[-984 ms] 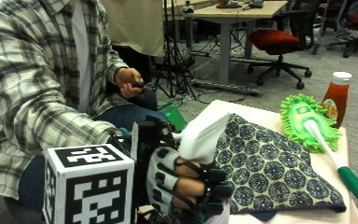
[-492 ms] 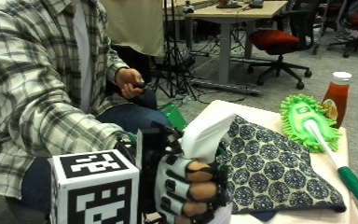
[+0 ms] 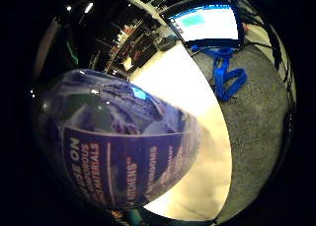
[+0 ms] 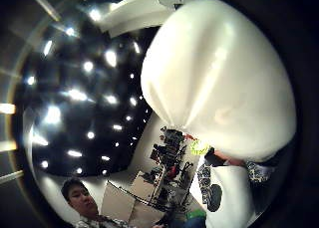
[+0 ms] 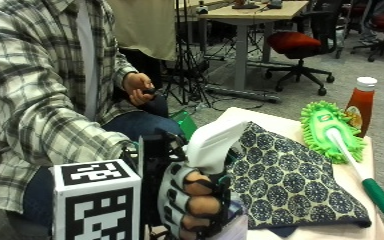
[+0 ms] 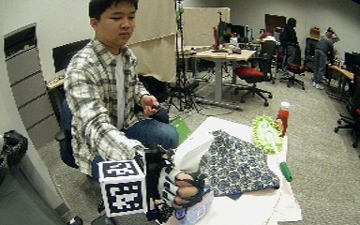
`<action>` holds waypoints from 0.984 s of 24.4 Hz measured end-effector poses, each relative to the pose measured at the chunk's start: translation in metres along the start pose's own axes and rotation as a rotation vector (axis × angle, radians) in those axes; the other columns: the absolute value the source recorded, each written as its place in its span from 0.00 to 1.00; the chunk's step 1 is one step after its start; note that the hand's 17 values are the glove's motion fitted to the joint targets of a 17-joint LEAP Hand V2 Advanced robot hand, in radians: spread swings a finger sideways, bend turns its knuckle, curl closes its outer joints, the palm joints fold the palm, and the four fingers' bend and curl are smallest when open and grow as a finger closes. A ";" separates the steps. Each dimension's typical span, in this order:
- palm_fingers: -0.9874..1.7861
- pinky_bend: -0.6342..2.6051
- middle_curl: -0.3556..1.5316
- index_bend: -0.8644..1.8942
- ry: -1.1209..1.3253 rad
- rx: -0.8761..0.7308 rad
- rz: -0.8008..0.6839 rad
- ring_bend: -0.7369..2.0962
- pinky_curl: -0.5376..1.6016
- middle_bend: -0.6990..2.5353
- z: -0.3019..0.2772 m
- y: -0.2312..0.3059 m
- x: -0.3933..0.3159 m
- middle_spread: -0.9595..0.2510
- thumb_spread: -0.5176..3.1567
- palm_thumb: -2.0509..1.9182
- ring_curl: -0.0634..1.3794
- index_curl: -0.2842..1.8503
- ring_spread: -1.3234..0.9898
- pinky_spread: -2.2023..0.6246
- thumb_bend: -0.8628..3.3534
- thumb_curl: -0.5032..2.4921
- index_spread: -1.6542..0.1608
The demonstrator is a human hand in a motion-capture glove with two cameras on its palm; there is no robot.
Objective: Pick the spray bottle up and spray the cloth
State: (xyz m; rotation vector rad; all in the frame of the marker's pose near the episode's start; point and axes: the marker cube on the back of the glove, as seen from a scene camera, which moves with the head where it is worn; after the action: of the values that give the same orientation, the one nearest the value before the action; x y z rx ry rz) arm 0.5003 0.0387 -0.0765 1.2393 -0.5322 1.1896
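The spray bottle (image 5: 212,145), smooth white plastic head over a clear body with a blue label, sits in your gloved right hand (image 5: 195,202), fingers curled round it at the table's near edge. Beside it lies the patterned cloth (image 5: 285,175), flat and rumpled.

White table (image 5: 292,127) — cloth (image 5: 288,182), duster (image 5: 335,137), ketchup bottle (image 5: 360,102)

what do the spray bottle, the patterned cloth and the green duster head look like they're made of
Spray bottle: its white trigger head looks like smooth moulded plastic, with a soft sheen; a glossy printed label wraps the body.
Patterned cloth: apparently thin woven fabric, matte, lying flat with soft folded edges.
Green duster head: fuzzy, looks like chenille or microfibre, judging by its stubby tufts.
Gloved right hand grips the bottle.
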 end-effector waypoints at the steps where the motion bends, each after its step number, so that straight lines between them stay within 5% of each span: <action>1: 0.72 0.26 0.46 0.39 0.002 0.000 0.000 0.43 0.41 0.34 -0.001 0.002 0.000 0.67 0.28 0.78 0.35 0.36 0.49 0.79 0.20 0.40 0.76; 16: 0.60 0.25 0.45 0.36 0.029 -0.039 -0.042 0.42 0.41 0.31 -0.024 0.040 0.006 0.72 0.38 0.76 0.36 0.34 0.51 0.81 0.20 0.37 0.76; 24: 0.65 0.26 0.43 0.36 0.118 0.008 -0.050 0.41 0.41 0.30 -0.038 0.042 0.001 0.74 0.39 0.78 0.33 0.32 0.53 0.82 0.21 0.37 0.78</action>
State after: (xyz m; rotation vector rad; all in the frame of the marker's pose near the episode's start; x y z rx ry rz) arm 0.4527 0.0690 -0.0692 1.1750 -0.4074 1.2153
